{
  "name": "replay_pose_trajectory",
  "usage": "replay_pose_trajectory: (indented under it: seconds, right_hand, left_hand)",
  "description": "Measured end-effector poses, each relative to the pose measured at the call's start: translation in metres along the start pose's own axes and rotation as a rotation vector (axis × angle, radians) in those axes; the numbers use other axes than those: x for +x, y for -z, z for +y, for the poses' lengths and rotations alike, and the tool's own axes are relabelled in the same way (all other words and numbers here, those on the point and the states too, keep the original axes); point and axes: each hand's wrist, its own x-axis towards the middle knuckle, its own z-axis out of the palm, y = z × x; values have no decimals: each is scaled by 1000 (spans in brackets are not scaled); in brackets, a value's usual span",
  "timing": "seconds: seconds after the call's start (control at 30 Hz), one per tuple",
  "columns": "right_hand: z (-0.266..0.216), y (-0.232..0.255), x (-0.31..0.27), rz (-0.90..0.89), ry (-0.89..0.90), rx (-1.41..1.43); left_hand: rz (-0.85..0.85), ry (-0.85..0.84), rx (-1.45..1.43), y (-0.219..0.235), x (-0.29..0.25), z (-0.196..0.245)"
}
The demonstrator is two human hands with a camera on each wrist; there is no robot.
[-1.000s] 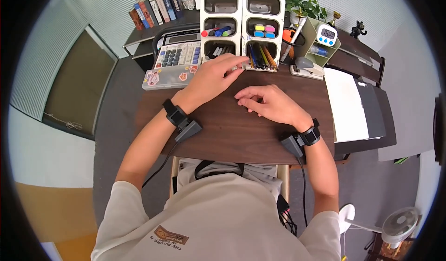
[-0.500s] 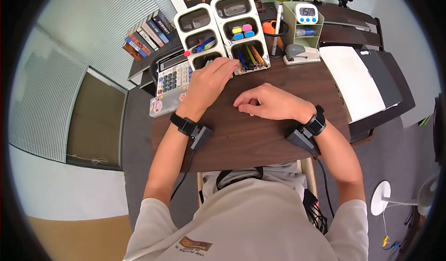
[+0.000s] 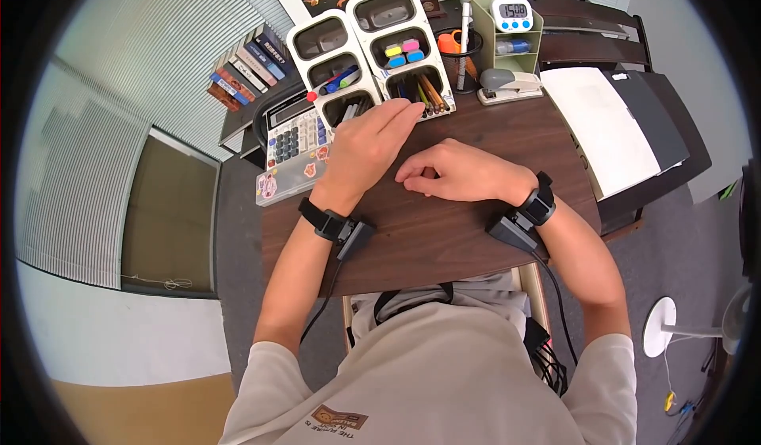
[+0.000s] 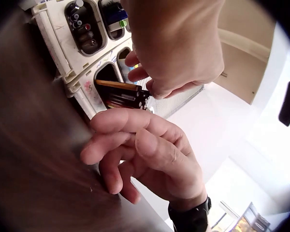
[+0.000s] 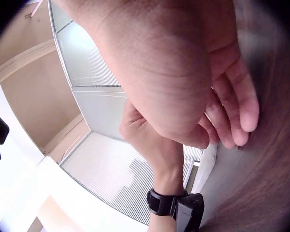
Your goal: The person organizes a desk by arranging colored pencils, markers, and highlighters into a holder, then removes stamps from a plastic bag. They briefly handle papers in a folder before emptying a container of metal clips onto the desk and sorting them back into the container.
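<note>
My left hand (image 3: pixel 371 148) reaches over the front of the white organizer (image 3: pixel 380 68), its fingers mostly extended. Their tips are right at the ends of the pencils (image 3: pixel 433 96) in the lower right compartment. In the left wrist view, that hand's fingertips (image 4: pixel 157 89) overlap the ends of the dark pencils (image 4: pixel 128 94). The thumb is partly hidden, and no pencil is visibly lifted. My right hand (image 3: pixel 468 172) rests on the desk, fingers loosely bent and holding nothing. The left wrist view shows this right hand (image 4: pixel 150 150) below the organizer.
Left of the organizer are a calculator (image 3: pixel 295 139) and a stickered pencil case (image 3: pixel 292 177). At right stand a mesh cup (image 3: pixel 460 64), a stapler (image 3: pixel 509 85) and a green shelf holding a timer (image 3: pixel 513 15). White paper (image 3: pixel 598 132) lies at the desk's right side.
Relative to the organizer, my left hand has moved right, from in front of the lower left compartment to the pencils. The head view has turned. My right hand stays nearly still.
</note>
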Motion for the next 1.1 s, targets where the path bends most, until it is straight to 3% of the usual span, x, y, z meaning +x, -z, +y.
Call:
replay_pose_trajectory:
  seconds: [0.3, 0.43, 0.53, 0.63, 0.83, 0.9, 0.93, 1.0, 1.1]
  right_hand:
    - [2, -1, 0, 9, 14, 2]
    - [1, 0, 0, 9, 6, -7]
    - [0, 1, 0, 6, 4, -9]
    - [-3, 4, -1, -3, -23, 0]
    - [4, 9, 1, 4, -136, 187]
    - [9, 10, 3, 20, -154, 220]
    - [12, 11, 3, 12, -151, 212]
    - [18, 14, 4, 10, -178, 150]
    - [22, 12, 5, 76, -217, 228]
  left_hand:
    - [-82, 131, 4, 0, 12, 12]
    - [-37, 105, 28, -6, 12, 8]
    - [-27, 178, -11, -1, 9, 10]
    - [0, 267, -119, 5, 0, 10]
    - [-117, 403, -251, 12, -30, 12]
    - [-215, 536, -561, 8, -38, 20]
    - [-204, 540, -558, 4, -42, 23]
    - [-418, 673, -744, -4, -46, 29]
    - [-366, 705, -787, -10, -50, 26]
